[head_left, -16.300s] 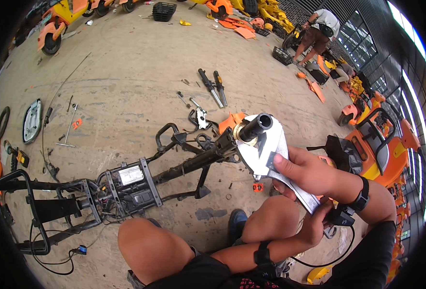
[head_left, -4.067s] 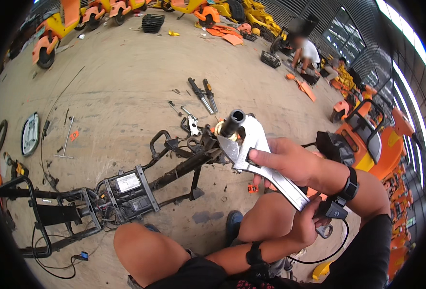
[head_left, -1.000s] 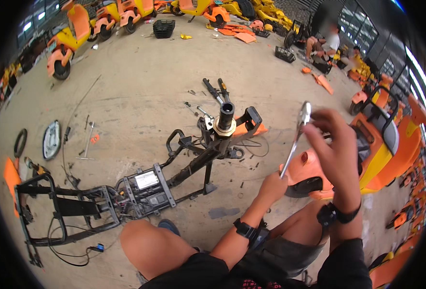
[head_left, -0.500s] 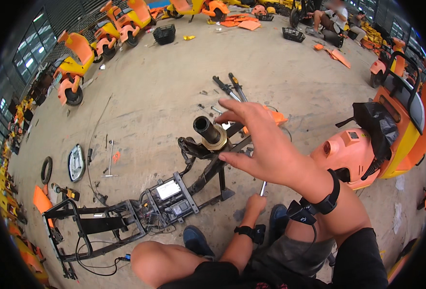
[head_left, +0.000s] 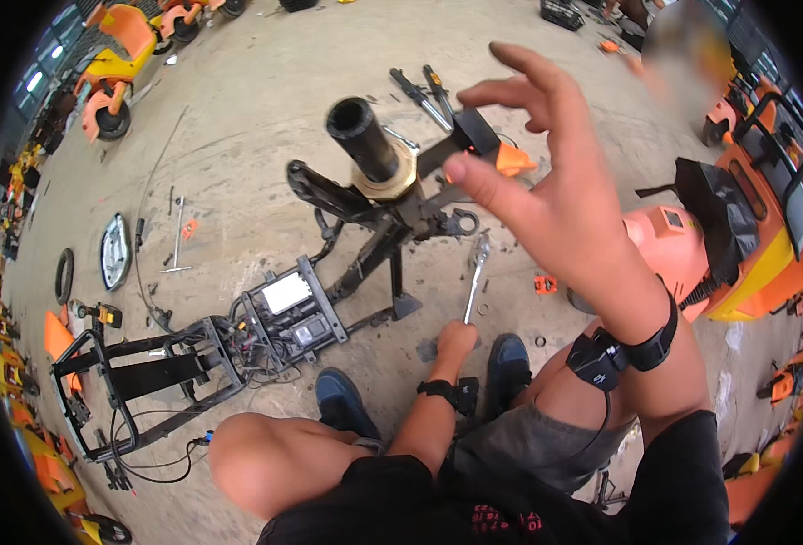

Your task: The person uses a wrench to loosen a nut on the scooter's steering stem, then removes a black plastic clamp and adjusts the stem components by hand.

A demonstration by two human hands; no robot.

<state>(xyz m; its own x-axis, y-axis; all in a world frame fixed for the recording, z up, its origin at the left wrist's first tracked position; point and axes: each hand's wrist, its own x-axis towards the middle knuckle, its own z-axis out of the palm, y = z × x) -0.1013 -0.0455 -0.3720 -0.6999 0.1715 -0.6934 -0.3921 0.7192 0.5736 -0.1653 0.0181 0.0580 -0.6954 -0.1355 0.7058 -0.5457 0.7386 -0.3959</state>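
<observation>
My left hand [head_left: 457, 341] is low in the middle, closed around the handle of a metal wrench [head_left: 478, 275] whose head points up and away from me. Up and to the right, my right hand [head_left: 569, 186] is open and empty, thumb and fingers spread. Its thumb is close to the black bracket on the front of a bare scooter frame [head_left: 376, 261]; I cannot tell whether they touch. A hollow black steering tube [head_left: 361, 138] stands up from that frame, with a brass-coloured nut [head_left: 392, 179] around its base.
Two black-handled tools [head_left: 424, 98] lie beyond the frame. To the left are a T-handle wrench [head_left: 180, 234], a cordless drill [head_left: 99, 314] and a tyre [head_left: 64, 276]. An orange-and-yellow scooter [head_left: 755, 245] stands at right. A blurred person [head_left: 689, 56] is at the upper right.
My right hand has moved up and right, away from the steering tube. More of the wrench in my left hand shows. The view has shifted, and a person has come into it at upper right.
</observation>
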